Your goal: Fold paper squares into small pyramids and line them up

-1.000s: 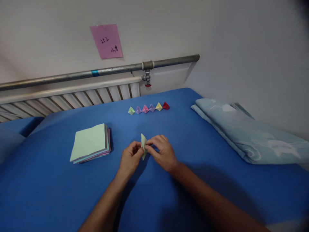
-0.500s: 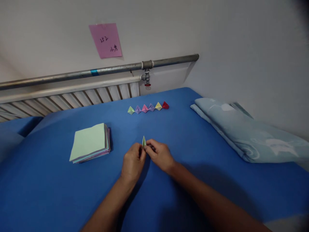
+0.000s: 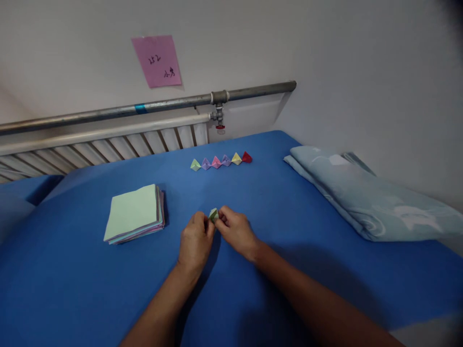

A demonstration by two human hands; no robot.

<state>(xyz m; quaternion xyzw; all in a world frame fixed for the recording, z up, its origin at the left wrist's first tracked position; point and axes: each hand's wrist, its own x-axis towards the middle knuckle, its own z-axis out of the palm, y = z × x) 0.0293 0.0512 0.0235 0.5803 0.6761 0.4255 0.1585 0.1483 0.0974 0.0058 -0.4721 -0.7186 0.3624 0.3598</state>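
Observation:
A small folded piece of light green paper [image 3: 213,214] is pinched between both hands over the blue surface. My left hand [image 3: 196,241] grips its left side with thumb and fingers closed. From the right, my right hand [image 3: 237,233] holds the other side, its thumb near the paper's lower edge. Fingers hide part of the folds. Beyond the hands lies a row of several small folded paper shapes [image 3: 216,162] in green, purple, pink, yellow and red. Left of my left hand sits a stack of square paper sheets [image 3: 133,209], light green on top.
A folded pale blue-green patterned cloth [image 3: 361,193] lies at the right by the wall. Behind the blue surface [image 3: 90,289] are a white radiator [image 3: 152,142], a metal pipe [image 3: 173,103] and a valve with a red handle [image 3: 220,126]. A pink note [image 3: 157,62] hangs on the wall.
The green paper has gone from a narrow upright point to a wider, opened shape between the fingers. Both hands have shifted slightly left and stay on the paper.

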